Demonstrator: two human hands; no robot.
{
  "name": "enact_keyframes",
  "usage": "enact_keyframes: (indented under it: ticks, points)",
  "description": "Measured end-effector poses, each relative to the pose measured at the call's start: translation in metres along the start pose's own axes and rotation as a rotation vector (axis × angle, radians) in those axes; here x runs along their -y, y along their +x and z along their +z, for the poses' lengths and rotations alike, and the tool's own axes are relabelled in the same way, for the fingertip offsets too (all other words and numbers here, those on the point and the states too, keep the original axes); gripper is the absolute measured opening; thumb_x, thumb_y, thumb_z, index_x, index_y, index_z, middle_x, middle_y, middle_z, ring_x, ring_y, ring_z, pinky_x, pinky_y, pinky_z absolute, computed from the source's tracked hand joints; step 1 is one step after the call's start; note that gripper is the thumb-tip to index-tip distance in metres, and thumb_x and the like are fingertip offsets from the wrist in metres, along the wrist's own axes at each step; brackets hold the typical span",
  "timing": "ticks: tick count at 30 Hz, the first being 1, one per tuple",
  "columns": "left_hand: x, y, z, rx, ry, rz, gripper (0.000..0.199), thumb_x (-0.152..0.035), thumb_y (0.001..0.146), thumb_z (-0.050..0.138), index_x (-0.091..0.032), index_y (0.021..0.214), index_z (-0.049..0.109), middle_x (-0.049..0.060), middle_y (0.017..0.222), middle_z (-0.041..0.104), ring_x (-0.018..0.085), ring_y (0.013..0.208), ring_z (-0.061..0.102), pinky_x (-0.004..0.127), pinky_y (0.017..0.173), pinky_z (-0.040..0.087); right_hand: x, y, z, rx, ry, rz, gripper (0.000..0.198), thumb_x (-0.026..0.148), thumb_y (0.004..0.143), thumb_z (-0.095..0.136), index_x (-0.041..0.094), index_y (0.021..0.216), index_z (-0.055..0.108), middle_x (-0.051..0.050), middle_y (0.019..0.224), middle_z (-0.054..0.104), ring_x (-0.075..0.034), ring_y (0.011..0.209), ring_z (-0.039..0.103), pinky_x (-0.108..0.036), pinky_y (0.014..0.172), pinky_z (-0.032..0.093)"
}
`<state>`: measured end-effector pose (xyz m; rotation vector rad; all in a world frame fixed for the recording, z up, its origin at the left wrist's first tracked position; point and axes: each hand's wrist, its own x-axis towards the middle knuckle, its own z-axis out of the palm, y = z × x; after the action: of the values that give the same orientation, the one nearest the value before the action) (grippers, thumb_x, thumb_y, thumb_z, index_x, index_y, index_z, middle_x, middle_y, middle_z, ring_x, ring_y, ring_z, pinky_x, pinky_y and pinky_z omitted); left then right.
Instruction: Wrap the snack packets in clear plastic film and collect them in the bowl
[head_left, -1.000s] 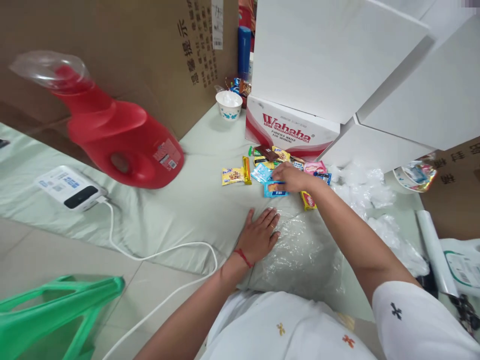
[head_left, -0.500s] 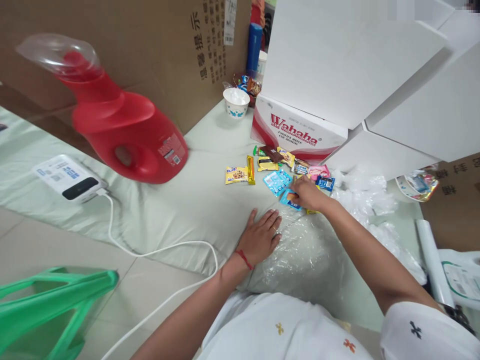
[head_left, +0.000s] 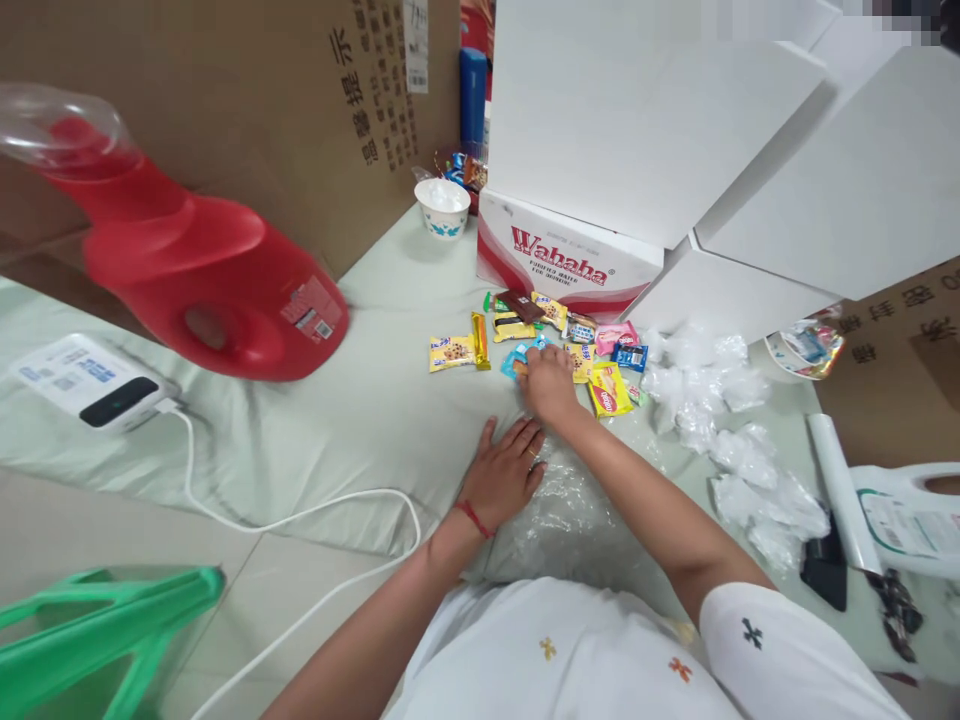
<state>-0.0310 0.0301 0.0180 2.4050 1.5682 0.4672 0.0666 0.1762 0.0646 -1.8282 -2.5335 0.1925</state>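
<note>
My right hand (head_left: 551,385) has its fingers curled down on a light-blue snack packet (head_left: 513,360), which they partly cover. Flat on the pale green cloth (head_left: 375,400) lies my left hand (head_left: 504,468), fingers spread, just below the right one and beside a clear plastic sheet (head_left: 570,510). Left of the blue packet are a yellow cookie packet (head_left: 451,352) and a narrow gold-wrapped bar (head_left: 480,341). To the right sit a larger yellow packet (head_left: 610,390), a pink packet (head_left: 615,337) and a dark-blue packet (head_left: 629,356). A brown packet (head_left: 519,305) lies behind.
A red jug (head_left: 247,270) and a white device (head_left: 90,380) with a cable stand at left. Behind are a Wahaba-like printed carton (head_left: 570,255), white boxes (head_left: 585,110) and a paper bowl (head_left: 442,212). Crumpled clear plastic (head_left: 697,385) lies at right; a green stool (head_left: 112,630) is lower left.
My right hand has moved left with the blue packet, toward the other light-blue one, uncovering the larger yellow packet. My left hand stays flat. The view has shifted slightly.
</note>
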Motion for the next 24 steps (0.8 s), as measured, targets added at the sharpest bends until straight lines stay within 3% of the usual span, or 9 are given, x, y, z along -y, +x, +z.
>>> enact_keyframes:
  ticks: [4, 8, 10, 13, 15, 18, 21, 24]
  points:
    - [0.0, 0.0, 0.0, 0.0, -0.009, -0.009, 0.05, -0.042, 0.106, 0.038, -0.026, 0.152, 0.05, 0.009, 0.157, 0.053, 0.027, 0.149, 0.042, 0.059, 0.128, 0.014, -0.012, -0.005, 0.001, 0.023, 0.028, -0.026, 0.041, 0.029, 0.095, 0.058, 0.014, 0.133, 0.055, -0.023, 0.13, 0.062, -0.037, 0.127, 0.05, -0.048, 0.109, 0.036]
    - [0.0, 0.0, 0.001, 0.001, -0.021, -0.003, 0.049, -0.042, 0.106, 0.037, -0.025, 0.15, 0.051, 0.008, 0.16, 0.05, 0.026, 0.15, 0.041, 0.06, 0.129, 0.012, -0.026, 0.009, -0.001, 0.038, 0.018, -0.045, 0.069, 0.049, 0.092, 0.066, 0.012, 0.146, 0.045, -0.025, 0.149, 0.05, -0.04, 0.15, 0.026, -0.06, 0.12, 0.018]
    - [0.001, 0.0, 0.001, -0.002, -0.029, -0.002, 0.049, -0.042, 0.106, 0.037, -0.025, 0.15, 0.051, 0.008, 0.16, 0.05, 0.025, 0.15, 0.041, 0.059, 0.129, 0.011, -0.029, 0.015, -0.001, 0.066, 0.01, -0.088, 0.078, 0.045, 0.091, 0.068, 0.009, 0.153, 0.036, -0.026, 0.151, 0.049, -0.038, 0.154, 0.021, -0.06, 0.122, 0.011]
    - [0.001, 0.0, 0.002, -0.001, -0.033, -0.002, 0.048, -0.042, 0.106, 0.037, -0.025, 0.149, 0.053, 0.008, 0.16, 0.05, 0.025, 0.15, 0.041, 0.059, 0.129, 0.011, -0.028, 0.017, 0.0, 0.102, 0.008, -0.069, 0.089, 0.038, 0.084, 0.076, 0.007, 0.156, 0.033, -0.027, 0.152, 0.047, -0.037, 0.152, 0.026, -0.053, 0.123, 0.017]
    - [0.001, 0.0, 0.003, 0.0, -0.04, -0.003, 0.048, -0.042, 0.106, 0.036, -0.025, 0.149, 0.052, 0.008, 0.16, 0.05, 0.025, 0.15, 0.041, 0.059, 0.129, 0.01, -0.028, 0.014, 0.0, 0.117, 0.015, -0.025, 0.086, 0.043, 0.082, 0.077, 0.01, 0.153, 0.041, -0.026, 0.152, 0.047, -0.038, 0.15, 0.029, -0.051, 0.12, 0.023]
    - [0.002, -0.001, 0.003, -0.005, -0.065, -0.002, 0.049, -0.042, 0.107, 0.036, -0.024, 0.149, 0.051, 0.009, 0.16, 0.049, 0.024, 0.15, 0.041, 0.06, 0.129, 0.008, -0.026, 0.005, -0.001, 0.131, 0.017, -0.049, 0.066, 0.054, 0.091, 0.066, 0.013, 0.142, 0.055, -0.023, 0.146, 0.051, -0.04, 0.149, 0.029, -0.053, 0.12, 0.023]
    - [0.002, -0.001, 0.003, -0.014, -0.079, -0.003, 0.048, -0.041, 0.107, 0.036, -0.024, 0.149, 0.052, 0.009, 0.159, 0.051, 0.024, 0.15, 0.041, 0.059, 0.13, 0.006, -0.024, -0.006, -0.003, 0.115, 0.006, -0.08, 0.057, 0.051, 0.097, 0.058, 0.012, 0.138, 0.059, -0.022, 0.146, 0.051, -0.04, 0.15, 0.026, -0.056, 0.121, 0.019]
    - [0.002, -0.001, 0.004, -0.022, -0.075, 0.005, 0.048, -0.041, 0.107, 0.037, -0.024, 0.149, 0.052, 0.009, 0.156, 0.054, 0.024, 0.147, 0.045, 0.06, 0.13, 0.006, -0.019, -0.013, -0.004, 0.116, 0.021, -0.079, 0.057, 0.046, 0.092, 0.067, 0.012, 0.137, 0.059, -0.022, 0.149, 0.049, -0.04, 0.151, 0.023, -0.057, 0.121, 0.018]
